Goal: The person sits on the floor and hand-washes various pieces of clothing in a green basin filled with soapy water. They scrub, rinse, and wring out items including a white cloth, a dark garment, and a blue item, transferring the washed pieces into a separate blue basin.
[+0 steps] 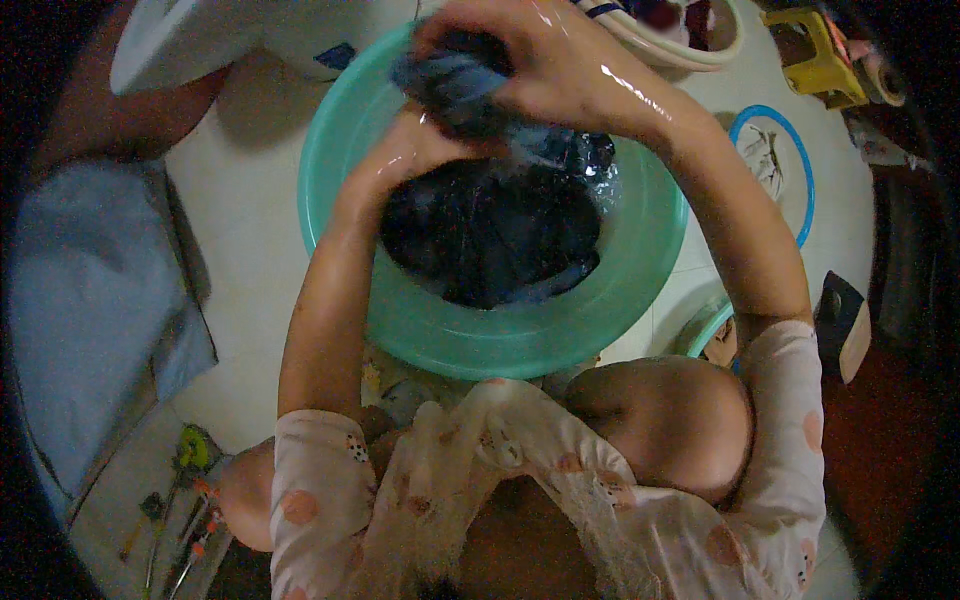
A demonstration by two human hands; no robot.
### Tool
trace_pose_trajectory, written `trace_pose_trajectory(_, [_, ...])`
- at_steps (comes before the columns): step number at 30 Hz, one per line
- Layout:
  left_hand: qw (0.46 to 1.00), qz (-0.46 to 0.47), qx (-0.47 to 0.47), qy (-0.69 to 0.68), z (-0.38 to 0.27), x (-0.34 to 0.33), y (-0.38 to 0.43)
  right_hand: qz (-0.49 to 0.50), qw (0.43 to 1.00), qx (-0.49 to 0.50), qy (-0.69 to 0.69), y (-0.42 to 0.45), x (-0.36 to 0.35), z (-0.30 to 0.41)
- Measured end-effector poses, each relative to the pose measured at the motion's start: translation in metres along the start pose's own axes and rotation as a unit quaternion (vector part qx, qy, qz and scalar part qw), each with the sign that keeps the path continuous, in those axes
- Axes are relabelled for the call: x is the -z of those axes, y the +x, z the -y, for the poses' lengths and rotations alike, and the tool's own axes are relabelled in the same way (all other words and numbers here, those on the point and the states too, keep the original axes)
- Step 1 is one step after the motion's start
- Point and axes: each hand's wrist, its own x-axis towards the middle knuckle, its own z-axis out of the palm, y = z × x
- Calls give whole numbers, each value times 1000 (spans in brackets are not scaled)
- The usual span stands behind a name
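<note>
A large green plastic basin (480,345) stands on the pale tiled floor in front of me. In it lies a mass of wet dark cloth (487,225), shiny in places. Over the basin's far half, a bunched wet dark-blue cloth (465,82) is gripped between my two hands. My right hand (525,67) holds it from above, fingers curled round the far side and slightly blurred. Below and left of it, my left hand (431,139) grips the same cloth, its fingers mostly hidden. One end of the cloth (559,146) hangs toward the basin's right side. Both wrists glisten with water.
At upper right are a pale tub (712,56) with dark items and a yellow plastic stool (817,64). A blue-rimmed round item (804,172) and a smaller green basin (709,330) stand right. Grey-blue fabric (97,277) is left; long-handled tools (191,450) lie lower left.
</note>
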Motion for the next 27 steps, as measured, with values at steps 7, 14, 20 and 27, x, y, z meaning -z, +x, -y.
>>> trace_pose_trajectory(7, [905, -120, 74, -402, -40, -18, 20, -192, 977, 61, 74, 5, 16, 28])
trace_pose_trajectory(14, [710, -190, 66, -675, -60, -24, 16, -177, 976, -42, 118, -38, -66, -46])
trace_pose_trajectory(20, [683, -270, 104, -670, -13, -28, 15, -196, 974, -102, 51, -27, -102, -62])
trace_pose_trajectory(27, [882, -95, 226, 403, 50, -65, -39, -43, 944, -64, -322, -46, -141, -143])
